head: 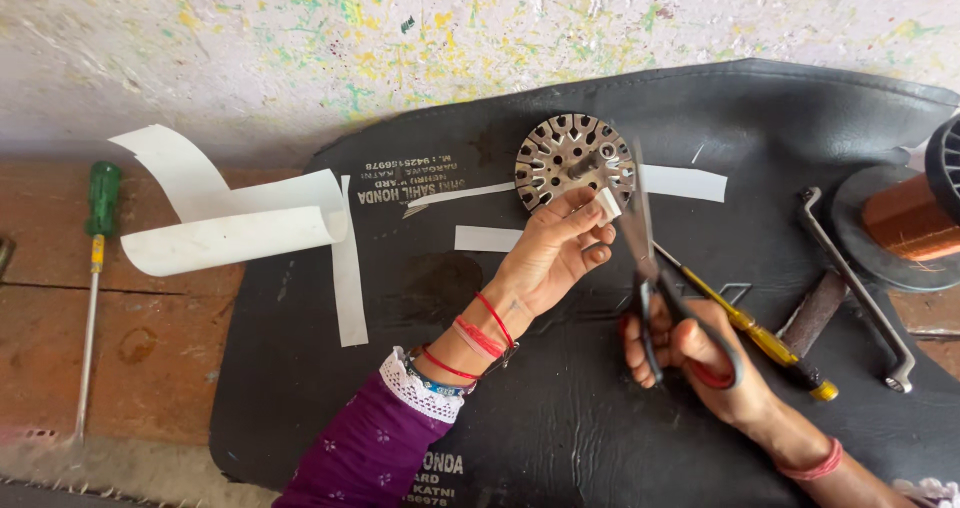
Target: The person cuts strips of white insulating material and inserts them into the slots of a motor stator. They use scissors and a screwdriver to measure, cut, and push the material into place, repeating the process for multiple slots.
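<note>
Fingertips of the left hand (555, 248) pinch a small folded white paper piece (607, 204) at frame centre, lifting it clear of the mat so the blades can reach it. The right hand (700, 353), lower right, is clenched through the loops of black-handled scissors (650, 268), whose blades point up at the paper. Just behind lies a slotted round metal stator core (570, 158) on a black mat (600, 418). White paper strips (490, 238) sit nearby; a green-handled screwdriver (98, 228) rests far left.
</note>
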